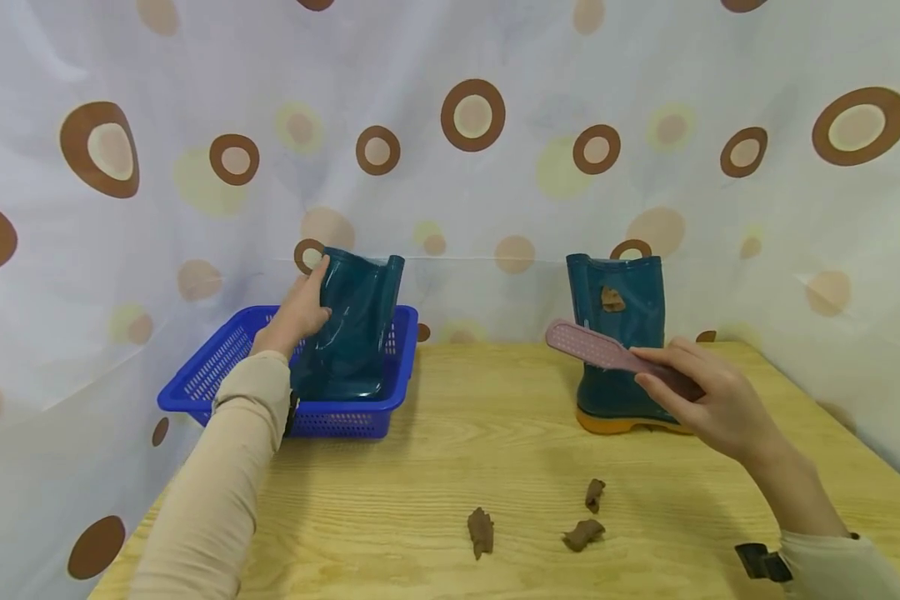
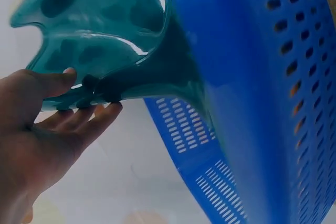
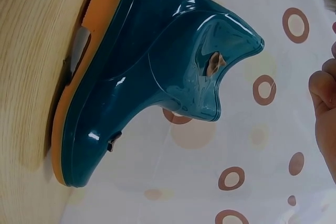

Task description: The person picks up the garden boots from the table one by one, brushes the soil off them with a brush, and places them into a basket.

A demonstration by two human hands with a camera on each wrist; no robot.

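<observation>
My left hand [image 1: 296,310] grips the upper shaft of a dark green rubber boot [image 1: 360,325] that stands, slightly tilted, in a blue plastic basket [image 1: 402,358]. In the left wrist view, the thumb lies on one side of the boot's shaft [image 2: 105,45] and the fingers on the other. My right hand [image 1: 708,400] holds a pink brush [image 1: 588,343] by its handle, its head overlapping a second green boot [image 1: 622,333] in the head view. That boot stands on its orange sole, with brown lumps on its shaft [image 3: 214,64] and foot [image 3: 114,141].
Several brown pieces lie on the wooden table [image 1: 390,500]: one piece [image 1: 481,533] left of centre, a curled piece [image 1: 584,534] and a small piece [image 1: 595,495] to its right. A white patterned curtain [image 1: 525,208] hangs behind and along both sides.
</observation>
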